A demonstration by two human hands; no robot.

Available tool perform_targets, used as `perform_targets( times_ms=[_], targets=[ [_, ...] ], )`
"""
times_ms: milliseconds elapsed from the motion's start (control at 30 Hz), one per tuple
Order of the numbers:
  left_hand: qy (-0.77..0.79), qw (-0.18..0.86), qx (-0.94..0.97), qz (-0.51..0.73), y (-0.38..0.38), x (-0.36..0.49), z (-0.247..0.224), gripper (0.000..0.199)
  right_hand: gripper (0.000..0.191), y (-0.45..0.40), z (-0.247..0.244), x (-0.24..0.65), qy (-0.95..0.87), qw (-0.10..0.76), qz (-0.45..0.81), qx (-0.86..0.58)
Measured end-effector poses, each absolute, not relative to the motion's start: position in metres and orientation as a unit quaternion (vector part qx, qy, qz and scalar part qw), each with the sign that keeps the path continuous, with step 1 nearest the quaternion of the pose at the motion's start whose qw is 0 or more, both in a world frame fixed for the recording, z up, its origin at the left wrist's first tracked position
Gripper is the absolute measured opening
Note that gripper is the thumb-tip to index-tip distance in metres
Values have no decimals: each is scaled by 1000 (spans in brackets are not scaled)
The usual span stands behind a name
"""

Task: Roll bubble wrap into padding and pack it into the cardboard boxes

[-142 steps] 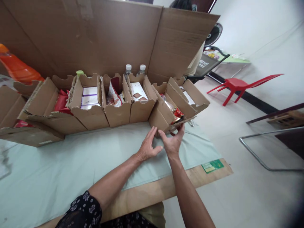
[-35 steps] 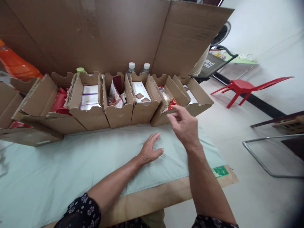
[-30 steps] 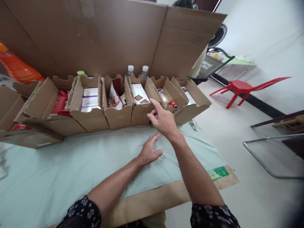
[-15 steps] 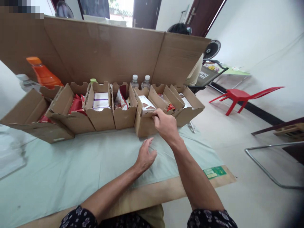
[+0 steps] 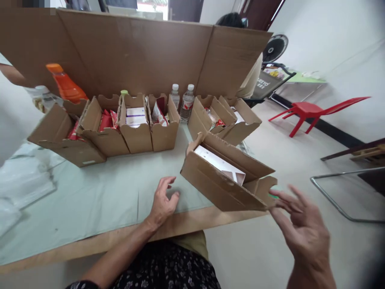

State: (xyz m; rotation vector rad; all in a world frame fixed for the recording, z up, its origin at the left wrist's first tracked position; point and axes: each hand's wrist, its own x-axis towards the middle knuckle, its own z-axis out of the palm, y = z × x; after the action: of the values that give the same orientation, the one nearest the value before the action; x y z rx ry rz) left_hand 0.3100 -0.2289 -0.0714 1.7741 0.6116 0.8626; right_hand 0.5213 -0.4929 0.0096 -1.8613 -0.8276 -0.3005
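Note:
A cardboard box (image 5: 216, 182) stands turned at a slant near the table's front edge, with a white carton (image 5: 221, 162) inside. My right hand (image 5: 303, 228) is at its right end, thumb and fingertips against the end wall, the other fingers spread. My left hand (image 5: 162, 202) hovers over the cloth, left of this box, fingers apart and holding nothing. Behind it, more cardboard boxes (image 5: 164, 136) stand in a row, holding white cartons (image 5: 136, 116) and red packets (image 5: 107, 120).
A tall cardboard panel (image 5: 135, 52) stands behind the row. Clear bottles (image 5: 187, 102) and an orange bottle (image 5: 67, 86) are between. Plastic bags (image 5: 27, 184) lie at left. A red chair (image 5: 306, 108) and a person's dark hair (image 5: 231, 20) are beyond.
The box with the white carton has come out of the row toward me and turned sideways, leaving a gap. My right hand moved right and nearer; my left shifted left.

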Motion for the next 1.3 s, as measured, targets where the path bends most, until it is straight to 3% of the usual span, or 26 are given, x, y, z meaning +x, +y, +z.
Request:
perform_targets(
  times_ms=[67,233,400,633,900,1133,1300],
  targets=[
    [242,530,731,355,-223,326,-69,64,82,-497,-1,514,-276,593,-119,-747],
    [213,636,687,279,-211,373,-70,87,65,-469,-27,493,-220,607,-16,-764],
    [226,652,657,302,-210,358,-79,76,62,-436,-39,486,-212,608,-3,-765],
    [317,553,671,379,-219,274,-94,71,61,-364,-44,500,-296,567,90,-763],
    [337,534,633,449,-165,288,-82,75,54,-259,-47,511,-371,562,99,-733],
    [386,533,633,407,-165,280,-98,82,70,-270,-100,500,-322,565,93,-754],
    [379,509,693,341,-173,255,-99,76,80,-286,-121,499,-308,529,86,-786]
  ],
)
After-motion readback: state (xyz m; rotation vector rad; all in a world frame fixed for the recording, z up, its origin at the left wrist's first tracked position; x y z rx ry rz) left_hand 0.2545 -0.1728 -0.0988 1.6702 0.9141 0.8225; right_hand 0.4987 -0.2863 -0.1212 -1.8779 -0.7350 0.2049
